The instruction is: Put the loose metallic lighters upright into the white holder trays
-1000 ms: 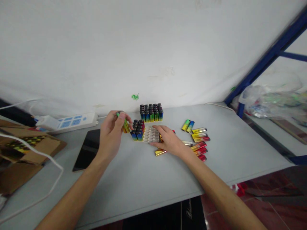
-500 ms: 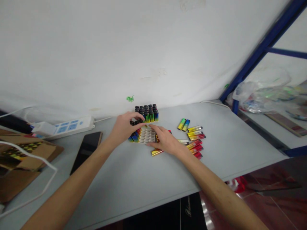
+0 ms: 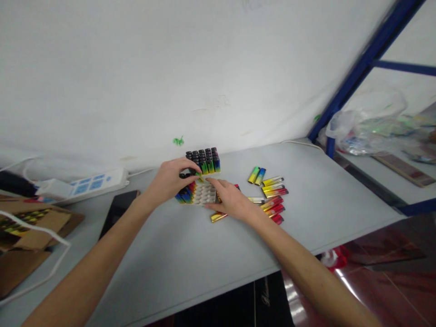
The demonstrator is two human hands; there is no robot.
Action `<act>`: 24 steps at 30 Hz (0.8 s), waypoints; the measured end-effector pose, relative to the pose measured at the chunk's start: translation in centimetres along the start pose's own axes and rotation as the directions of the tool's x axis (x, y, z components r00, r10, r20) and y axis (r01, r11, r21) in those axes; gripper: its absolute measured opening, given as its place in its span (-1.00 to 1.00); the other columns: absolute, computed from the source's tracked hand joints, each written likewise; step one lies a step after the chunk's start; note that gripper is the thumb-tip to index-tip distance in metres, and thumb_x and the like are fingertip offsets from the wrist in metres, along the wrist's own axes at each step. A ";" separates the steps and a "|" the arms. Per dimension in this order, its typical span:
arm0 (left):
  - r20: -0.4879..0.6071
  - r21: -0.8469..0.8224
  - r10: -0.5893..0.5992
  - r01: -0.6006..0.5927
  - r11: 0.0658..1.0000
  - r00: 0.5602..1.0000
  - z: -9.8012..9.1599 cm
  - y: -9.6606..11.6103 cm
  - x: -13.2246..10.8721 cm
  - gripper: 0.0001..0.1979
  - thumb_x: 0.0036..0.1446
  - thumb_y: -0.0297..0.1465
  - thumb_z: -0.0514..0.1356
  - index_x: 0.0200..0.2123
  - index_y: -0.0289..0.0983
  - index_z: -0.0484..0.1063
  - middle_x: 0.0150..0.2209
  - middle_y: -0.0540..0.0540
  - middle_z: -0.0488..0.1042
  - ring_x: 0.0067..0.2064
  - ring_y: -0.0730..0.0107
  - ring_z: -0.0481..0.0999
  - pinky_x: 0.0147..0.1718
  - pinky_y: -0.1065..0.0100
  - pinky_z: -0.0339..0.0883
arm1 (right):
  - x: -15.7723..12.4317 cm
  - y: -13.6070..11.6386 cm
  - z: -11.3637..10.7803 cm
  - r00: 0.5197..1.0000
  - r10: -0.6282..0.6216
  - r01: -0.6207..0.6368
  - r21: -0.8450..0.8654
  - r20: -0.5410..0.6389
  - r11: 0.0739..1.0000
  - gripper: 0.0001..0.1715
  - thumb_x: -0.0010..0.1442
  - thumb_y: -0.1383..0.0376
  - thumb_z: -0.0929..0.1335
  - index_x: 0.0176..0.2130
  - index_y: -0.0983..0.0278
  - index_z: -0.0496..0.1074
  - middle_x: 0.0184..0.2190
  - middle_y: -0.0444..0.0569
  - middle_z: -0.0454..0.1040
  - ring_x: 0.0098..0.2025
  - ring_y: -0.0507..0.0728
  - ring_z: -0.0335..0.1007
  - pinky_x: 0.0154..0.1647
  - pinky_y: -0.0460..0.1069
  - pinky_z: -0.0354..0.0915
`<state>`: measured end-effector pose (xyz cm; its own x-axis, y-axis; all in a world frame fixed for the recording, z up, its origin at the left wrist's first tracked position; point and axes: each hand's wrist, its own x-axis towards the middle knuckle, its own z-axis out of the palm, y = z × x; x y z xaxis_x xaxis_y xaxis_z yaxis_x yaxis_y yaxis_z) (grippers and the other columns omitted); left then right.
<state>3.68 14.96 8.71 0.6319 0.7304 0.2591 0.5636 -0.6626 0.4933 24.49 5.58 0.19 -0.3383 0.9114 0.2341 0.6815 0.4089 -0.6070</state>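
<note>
My left hand (image 3: 172, 179) is pinched over the far side of a white tray (image 3: 205, 194) with rows of small holes. Between its thumb and fingertips is a lighter (image 3: 199, 175), mostly hidden, with a green-yellow part showing. Colourful lighters (image 3: 185, 195) with dark tops stand upright in the tray's left part, partly covered by that hand. Around the tray's right end, my right hand (image 3: 231, 198) is closed, thumb on the near side and fingers on the far side. Just behind stands a block of upright lighters (image 3: 206, 160) with black tops.
Loose lighters in yellow and red (image 3: 273, 206) lie right of the tray, with a green and a blue one (image 3: 258, 175) farther back. At left are a phone (image 3: 119, 209), a power strip (image 3: 91, 185) and a cardboard box (image 3: 42, 227). A blue shelf frame (image 3: 354, 77) rises at right.
The view has shifted slightly, so everything sits a little farther left. My left fingertips stay pinched over the tray, and my right hand keeps its place at the tray's end.
</note>
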 end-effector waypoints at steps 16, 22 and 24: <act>0.142 -0.129 0.009 0.009 0.992 0.990 0.0 0.7 1.3 -0.76 0.08 -0.34 0.27 -0.15 -0.21 0.57 -0.17 -0.09 0.71 -0.15 0.19 0.71 0.01 0.15 0.59 | 0.1 0.3 0.2 1.000 -0.030 0.030 -0.035 -0.003 0.999 -0.09 0.26 0.18 0.55 0.40 0.28 0.15 0.21 0.31 0.45 0.26 0.37 0.43 0.27 0.26 0.35; 0.182 -0.190 0.005 0.030 0.981 0.983 -0.3 -0.2 1.5 -0.74 0.07 -0.28 0.32 -0.16 -0.21 0.57 -0.20 -0.12 0.71 -0.16 0.14 0.73 0.00 0.07 0.62 | 0.0 -0.3 -0.2 1.000 -0.020 0.021 -0.052 0.016 0.998 -0.13 0.28 0.18 0.54 0.37 0.40 0.19 0.20 0.39 0.45 0.25 0.40 0.42 0.26 0.27 0.36; 0.223 -0.232 -0.001 0.054 0.971 0.975 -0.4 -0.3 1.5 -0.72 0.06 -0.25 0.35 -0.15 -0.22 0.56 -0.22 -0.13 0.71 -0.16 0.13 0.73 -0.02 0.08 0.63 | 0.0 -0.3 -0.1 1.000 -0.022 0.023 -0.059 0.016 0.998 -0.12 0.27 0.18 0.54 0.37 0.41 0.19 0.19 0.39 0.46 0.24 0.40 0.42 0.26 0.27 0.36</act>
<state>4.25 16.30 9.27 0.7342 0.6756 0.0672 0.4579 -0.5658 0.6857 24.38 5.50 0.47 -0.3637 0.9013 0.2354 0.7103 0.4318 -0.5559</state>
